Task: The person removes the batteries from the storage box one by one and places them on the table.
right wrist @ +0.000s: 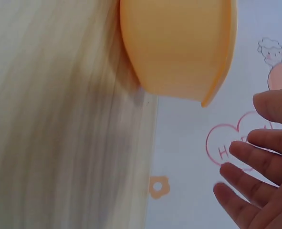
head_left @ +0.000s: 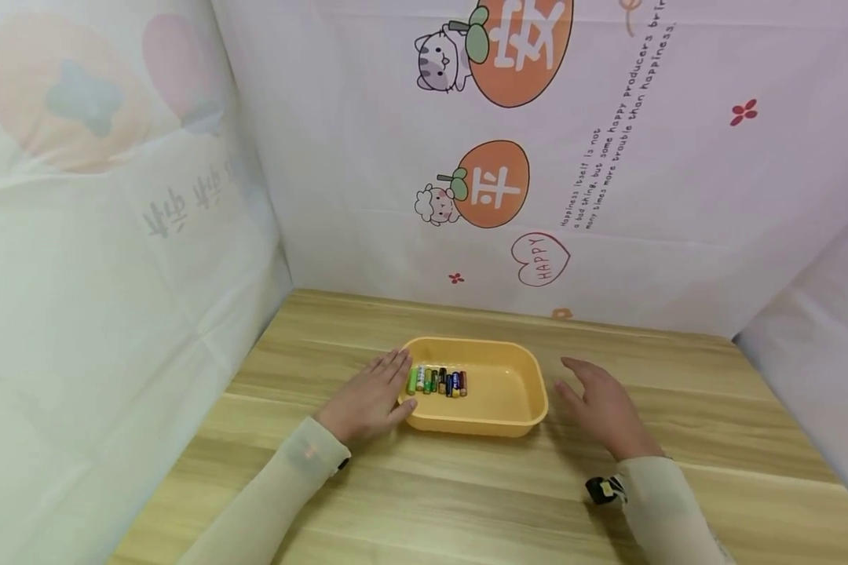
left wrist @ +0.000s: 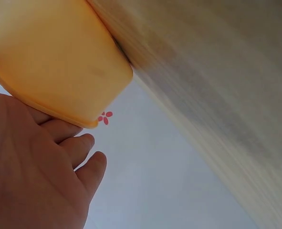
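A yellow plastic tray [head_left: 477, 428] sits on the wooden table. Inside, toward its left end, several batteries [head_left: 442, 381] of various colours lie side by side in a row. At the tray's left end is my left hand [head_left: 367, 399], its extended fingers touching the rim and its thumb near the front left corner. The left wrist view has the fingers [left wrist: 78, 148] right under the tray's lip. My right hand [head_left: 604, 412] hovers a little to the right of the tray, apart from it. Its fingers [right wrist: 255, 162] are spread and relaxed, with nothing in them.
Wood-grained tabletop [head_left: 452, 502] surrounds the tray. Behind it hangs a white printed cloth [head_left: 367, 157], and another cloth panel [head_left: 113, 329] closes off the left side. A black strap device [head_left: 604, 490] is on my right wrist.
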The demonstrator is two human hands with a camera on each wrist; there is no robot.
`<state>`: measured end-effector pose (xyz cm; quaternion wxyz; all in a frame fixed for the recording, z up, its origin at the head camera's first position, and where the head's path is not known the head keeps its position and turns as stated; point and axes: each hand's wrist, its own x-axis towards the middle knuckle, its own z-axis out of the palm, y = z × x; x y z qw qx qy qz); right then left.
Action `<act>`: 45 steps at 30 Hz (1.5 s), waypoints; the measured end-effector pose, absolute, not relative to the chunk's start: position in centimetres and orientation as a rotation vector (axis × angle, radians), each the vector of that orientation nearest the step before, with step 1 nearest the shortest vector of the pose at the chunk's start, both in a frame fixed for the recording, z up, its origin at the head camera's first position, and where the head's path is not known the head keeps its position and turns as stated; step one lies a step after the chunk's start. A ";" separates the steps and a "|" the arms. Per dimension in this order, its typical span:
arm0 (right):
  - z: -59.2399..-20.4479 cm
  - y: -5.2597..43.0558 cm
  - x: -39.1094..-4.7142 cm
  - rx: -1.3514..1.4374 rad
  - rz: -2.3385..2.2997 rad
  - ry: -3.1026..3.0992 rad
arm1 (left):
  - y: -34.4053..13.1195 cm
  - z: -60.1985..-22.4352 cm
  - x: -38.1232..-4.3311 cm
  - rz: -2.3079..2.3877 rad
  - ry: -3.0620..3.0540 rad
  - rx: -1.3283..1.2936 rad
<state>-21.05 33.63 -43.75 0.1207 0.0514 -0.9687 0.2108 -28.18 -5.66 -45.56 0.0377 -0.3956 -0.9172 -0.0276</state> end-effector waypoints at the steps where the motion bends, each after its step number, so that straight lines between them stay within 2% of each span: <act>1: -43.6 33.4 -21.2 0.164 0.619 -2.825 | -5.7 -45.6 -28.2 -0.084 -2.815 -1.209; 12: -41.8 31.6 -23.7 0.484 0.538 -2.841 | -5.6 -45.8 -28.6 -0.096 -2.799 -1.219; 27: -41.8 29.1 -26.6 0.782 0.369 -2.888 | -5.6 -45.7 -27.7 -0.088 -2.812 -1.219; 33: -41.9 27.9 -27.7 0.690 0.636 -3.061 | -5.5 -46.0 -27.8 -0.100 -2.796 -1.218; 45: -42.0 26.5 -29.8 0.516 0.803 -3.174 | -5.5 -46.2 -27.9 -0.108 -2.806 -1.204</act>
